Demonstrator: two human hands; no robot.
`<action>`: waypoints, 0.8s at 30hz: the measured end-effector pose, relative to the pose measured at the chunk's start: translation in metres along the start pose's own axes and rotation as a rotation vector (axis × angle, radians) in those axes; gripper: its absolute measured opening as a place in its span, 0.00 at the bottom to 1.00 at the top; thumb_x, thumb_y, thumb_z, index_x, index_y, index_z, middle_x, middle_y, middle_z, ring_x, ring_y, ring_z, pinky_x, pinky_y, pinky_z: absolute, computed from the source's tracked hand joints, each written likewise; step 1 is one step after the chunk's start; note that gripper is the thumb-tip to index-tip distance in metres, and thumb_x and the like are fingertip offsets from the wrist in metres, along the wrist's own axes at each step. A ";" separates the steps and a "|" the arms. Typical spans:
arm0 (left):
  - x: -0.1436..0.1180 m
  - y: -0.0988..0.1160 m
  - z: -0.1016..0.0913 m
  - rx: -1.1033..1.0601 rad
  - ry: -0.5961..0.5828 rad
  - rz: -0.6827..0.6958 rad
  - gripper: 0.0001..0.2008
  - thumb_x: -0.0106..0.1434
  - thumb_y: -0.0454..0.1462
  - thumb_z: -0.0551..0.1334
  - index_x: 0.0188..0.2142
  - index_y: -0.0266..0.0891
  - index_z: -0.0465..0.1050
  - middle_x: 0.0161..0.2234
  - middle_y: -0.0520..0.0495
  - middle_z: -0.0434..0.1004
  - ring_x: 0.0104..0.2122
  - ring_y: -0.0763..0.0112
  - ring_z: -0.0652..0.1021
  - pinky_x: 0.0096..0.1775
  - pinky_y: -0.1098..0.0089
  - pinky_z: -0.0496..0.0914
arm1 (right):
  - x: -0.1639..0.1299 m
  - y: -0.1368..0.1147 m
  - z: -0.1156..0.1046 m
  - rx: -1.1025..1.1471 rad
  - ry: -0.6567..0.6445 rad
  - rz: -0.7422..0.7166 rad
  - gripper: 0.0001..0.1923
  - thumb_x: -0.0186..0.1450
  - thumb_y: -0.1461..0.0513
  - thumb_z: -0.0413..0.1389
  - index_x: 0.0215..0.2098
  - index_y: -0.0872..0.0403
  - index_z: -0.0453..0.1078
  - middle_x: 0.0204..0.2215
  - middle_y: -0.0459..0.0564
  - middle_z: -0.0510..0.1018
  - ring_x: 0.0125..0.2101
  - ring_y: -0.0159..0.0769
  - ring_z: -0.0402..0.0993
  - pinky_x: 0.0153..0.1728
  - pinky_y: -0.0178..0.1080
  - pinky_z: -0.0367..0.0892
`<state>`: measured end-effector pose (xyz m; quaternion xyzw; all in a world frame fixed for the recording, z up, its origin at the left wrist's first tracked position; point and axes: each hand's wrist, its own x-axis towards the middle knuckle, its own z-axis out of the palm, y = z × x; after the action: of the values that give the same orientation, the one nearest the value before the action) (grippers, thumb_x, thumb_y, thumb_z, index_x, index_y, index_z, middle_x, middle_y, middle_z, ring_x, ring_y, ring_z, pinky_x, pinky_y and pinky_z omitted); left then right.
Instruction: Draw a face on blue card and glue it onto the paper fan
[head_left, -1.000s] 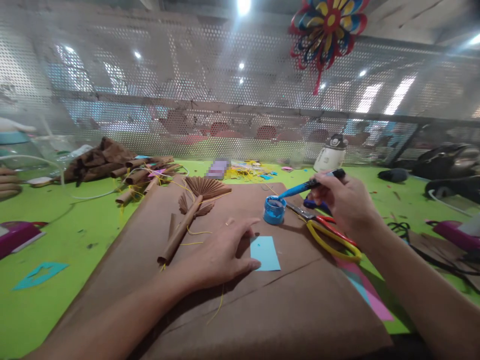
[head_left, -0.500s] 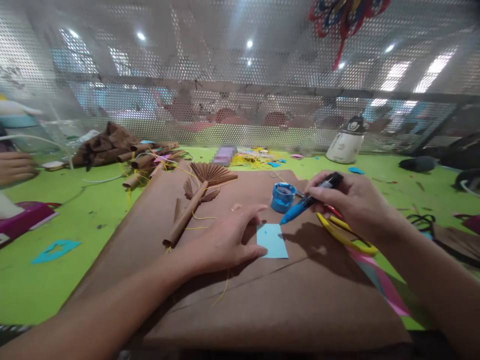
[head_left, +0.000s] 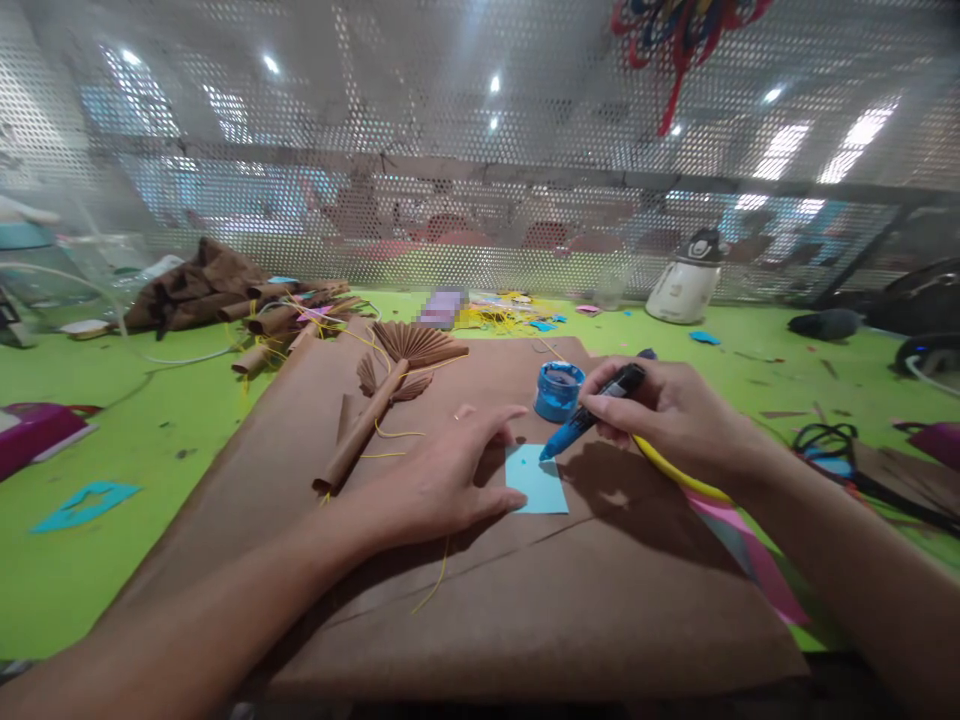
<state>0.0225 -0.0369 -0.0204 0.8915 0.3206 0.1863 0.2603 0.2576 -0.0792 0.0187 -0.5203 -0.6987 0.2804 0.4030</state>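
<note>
A small light-blue square of paper lies on a large brown paper sheet. My left hand curves beside its left edge, fingers and thumb apart, the thumb tip at the lower left corner. My right hand grips a black marker whose lower part is blue, tilted down with its tip at the square's upper edge. A small blue dot shows on the square. Just behind the marker stands an uncapped jar of blue paint, smeared down its sides. Under my right hand lies a yellow-handled tool, partly hidden.
A pleated brown paper fan on a rolled stem lies left, with yellow strings. Behind it are brown paper rolls. A white bottle stands at the back right of the green table, before a perforated metal screen.
The marker has moved slightly left and down, its tip now over the paper square. My left hand keeps its pose. The view has shifted a little; another person's hand at far left is gone.
</note>
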 end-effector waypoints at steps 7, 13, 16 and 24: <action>0.000 0.002 -0.001 0.014 -0.008 -0.011 0.29 0.56 0.42 0.66 0.56 0.48 0.60 0.47 0.49 0.68 0.47 0.61 0.69 0.48 0.57 0.66 | 0.002 0.002 0.002 -0.030 -0.007 0.006 0.06 0.63 0.60 0.55 0.32 0.55 0.69 0.17 0.41 0.68 0.18 0.26 0.64 0.20 0.30 0.60; 0.000 0.003 -0.001 0.025 -0.006 -0.007 0.32 0.56 0.42 0.67 0.58 0.46 0.58 0.48 0.47 0.68 0.47 0.61 0.69 0.50 0.57 0.65 | 0.002 0.003 0.002 -0.036 -0.008 0.002 0.06 0.64 0.59 0.56 0.33 0.55 0.69 0.17 0.41 0.69 0.18 0.26 0.65 0.21 0.30 0.60; 0.000 0.003 -0.001 0.005 -0.014 -0.012 0.32 0.56 0.43 0.66 0.58 0.46 0.58 0.48 0.47 0.68 0.48 0.61 0.69 0.50 0.58 0.65 | 0.002 0.003 0.003 -0.033 -0.012 0.005 0.07 0.64 0.59 0.55 0.32 0.54 0.68 0.17 0.41 0.69 0.18 0.26 0.65 0.21 0.31 0.61; 0.000 0.002 -0.001 0.009 0.000 -0.010 0.32 0.56 0.43 0.66 0.58 0.47 0.58 0.48 0.47 0.68 0.48 0.60 0.69 0.51 0.56 0.65 | 0.003 0.001 0.003 -0.063 -0.010 0.008 0.07 0.63 0.59 0.55 0.31 0.55 0.68 0.17 0.41 0.69 0.18 0.26 0.65 0.21 0.31 0.59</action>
<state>0.0227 -0.0380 -0.0181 0.8910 0.3259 0.1834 0.2573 0.2556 -0.0758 0.0173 -0.5341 -0.7071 0.2626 0.3818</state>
